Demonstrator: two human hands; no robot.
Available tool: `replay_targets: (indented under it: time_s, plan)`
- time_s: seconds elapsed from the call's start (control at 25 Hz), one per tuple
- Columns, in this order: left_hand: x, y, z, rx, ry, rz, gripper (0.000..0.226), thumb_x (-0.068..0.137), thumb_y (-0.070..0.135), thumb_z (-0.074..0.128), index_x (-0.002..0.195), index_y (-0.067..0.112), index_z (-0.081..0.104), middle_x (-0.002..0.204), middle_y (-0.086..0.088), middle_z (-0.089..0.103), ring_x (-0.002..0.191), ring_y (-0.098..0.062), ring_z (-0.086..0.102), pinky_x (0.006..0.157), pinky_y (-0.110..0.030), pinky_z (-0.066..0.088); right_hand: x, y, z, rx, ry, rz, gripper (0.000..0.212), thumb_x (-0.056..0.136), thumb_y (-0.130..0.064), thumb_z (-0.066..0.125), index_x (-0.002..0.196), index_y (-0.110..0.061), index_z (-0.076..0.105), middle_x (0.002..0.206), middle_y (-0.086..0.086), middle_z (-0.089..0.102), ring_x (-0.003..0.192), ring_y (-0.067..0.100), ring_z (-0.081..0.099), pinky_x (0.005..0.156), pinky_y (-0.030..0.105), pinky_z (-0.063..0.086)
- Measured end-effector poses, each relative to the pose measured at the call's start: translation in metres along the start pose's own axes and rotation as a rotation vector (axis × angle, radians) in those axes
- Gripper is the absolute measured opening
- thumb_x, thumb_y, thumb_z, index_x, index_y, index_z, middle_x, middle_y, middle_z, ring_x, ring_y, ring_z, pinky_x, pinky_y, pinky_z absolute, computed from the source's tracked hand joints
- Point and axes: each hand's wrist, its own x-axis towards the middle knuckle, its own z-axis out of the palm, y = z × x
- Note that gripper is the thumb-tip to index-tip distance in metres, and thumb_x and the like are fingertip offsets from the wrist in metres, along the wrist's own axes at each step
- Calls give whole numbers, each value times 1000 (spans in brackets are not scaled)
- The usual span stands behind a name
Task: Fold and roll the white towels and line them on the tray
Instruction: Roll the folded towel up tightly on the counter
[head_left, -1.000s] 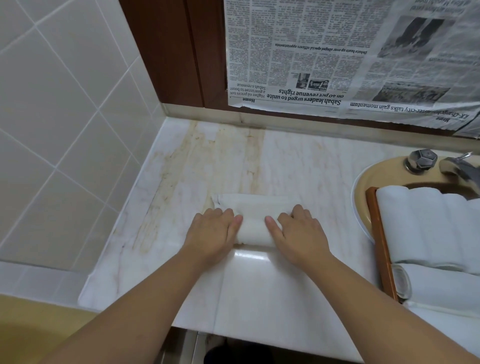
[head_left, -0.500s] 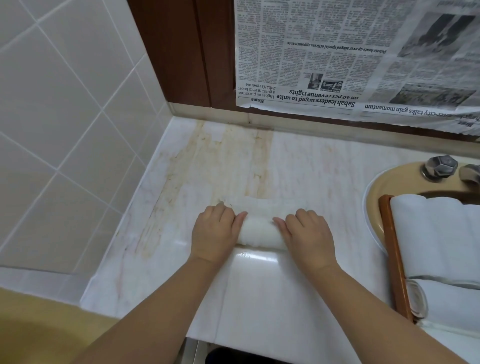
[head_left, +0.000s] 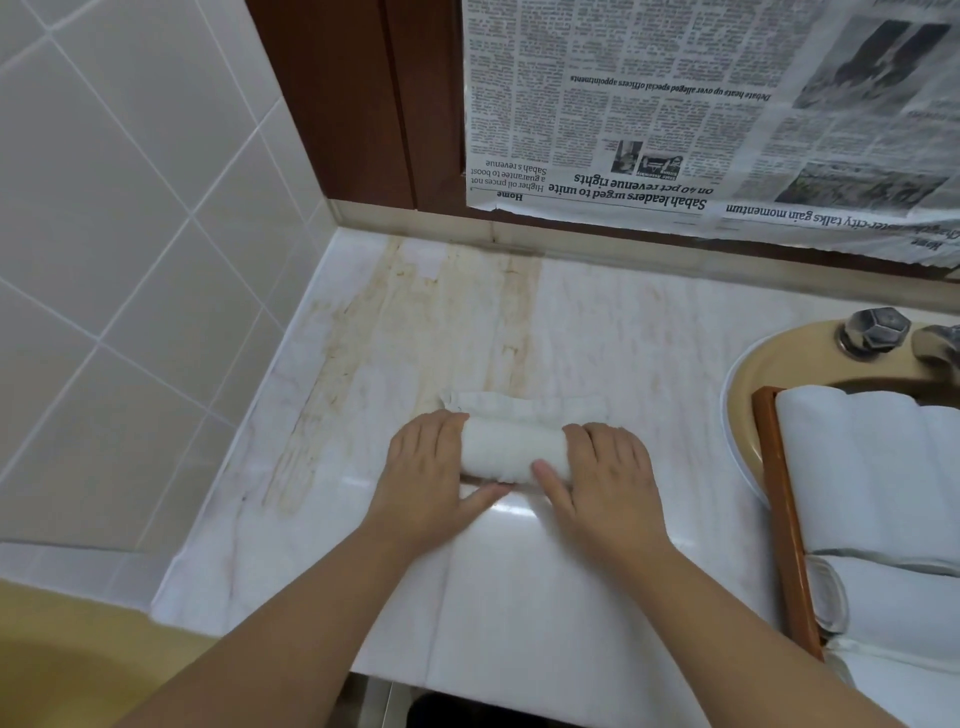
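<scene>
In the head view, a stained white marble counter (head_left: 623, 332) runs into a corner of pale wall tiles (head_left: 130, 234) and a dark wood panel (head_left: 353, 104). A newspaper (head_left: 701, 104) hangs upside down on the wall beyond the fingertips; its readable headlines say "Sabah leaders urged to unite on 40 pct revenue rights" and "Debate heats up over alleged special officers appointments".

Both forearms reach forward from the bottom edge, palms down. The left hand (head_left: 431, 467) curls over the left end of a half-rolled white towel (head_left: 511, 449), thumb tucked at the roll's near side. The right hand (head_left: 608, 473) curls over the right end, thumb pressed on the roll. The unrolled flap lies flat just past the fingertips.

To the right of the right-hand fingers, well apart, a brown wooden tray (head_left: 784, 519) holds rolled white towels (head_left: 872, 467), resting over a beige sink (head_left: 769, 358) beside a metal tap handle (head_left: 875, 330).
</scene>
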Motion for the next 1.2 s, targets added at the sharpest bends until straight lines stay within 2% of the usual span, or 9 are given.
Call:
replay_targets:
  time_s: [0.16,0.36,0.52,0.6,0.68,0.84,1.0,1.12,1.2]
  plan:
    - [18,-9,-4,-68,-62,-23,94,71,91,63,131,18,54,125,3,57,118,-20,51,103,-37,39,19,11,-3,37,-49,-4,52,98,-64,42,105,-16,63,99,-1,58,91,26,55,93,39,42]
    - [65,-20,-20,-53,-369,-49,90,59,95,64,116,28,51,107,13,50,102,-16,48,85,-31,32,54,15,-8,62,-235,117,59,100,-68,26,100,-22,63,96,-4,48,94,23,49,85,38,39]
    - [90,-18,-31,-54,-502,-130,91,55,106,50,113,36,44,99,11,55,92,-15,54,80,-38,49,82,21,-10,136,-359,212,58,100,-69,28,104,-25,66,98,-3,49,102,24,48,88,40,39]
    - [102,-16,-37,-61,-584,-143,84,58,105,49,109,39,47,94,13,60,85,-11,60,77,-39,55,93,26,-10,191,-348,259,48,97,-70,34,94,-27,55,89,-7,55,93,22,54,86,41,34]
    - [118,-16,-43,-42,-666,-173,80,57,106,47,102,41,55,93,13,62,86,-10,61,79,-39,57,103,31,-9,218,-363,291,46,95,-71,37,85,-27,47,81,-9,57,84,19,57,86,42,33]
    - [137,-15,-49,172,-680,-56,91,53,109,42,105,37,59,102,9,48,103,-16,45,89,-37,46,118,32,-10,188,-296,283,46,94,-71,43,82,-28,55,87,-10,51,90,17,50,86,37,37]
    - [115,-21,-46,10,-589,13,76,60,80,78,111,34,47,100,15,56,91,-12,56,76,-33,52,85,32,-7,229,-223,1,59,94,-77,37,98,-27,66,87,-9,65,83,20,62,72,37,49]
    - [105,-29,-45,-72,-539,42,60,74,58,81,118,35,47,104,12,63,91,-13,61,77,-31,51,61,44,0,180,-203,-150,79,78,-82,58,133,-26,64,116,-5,71,97,22,67,83,37,55]
    - [102,-34,-52,-149,-577,22,53,78,48,80,120,41,49,107,16,65,96,-12,63,79,-28,51,70,48,-11,170,-352,-163,76,77,-70,70,141,-33,54,122,-10,66,105,19,63,86,34,50]
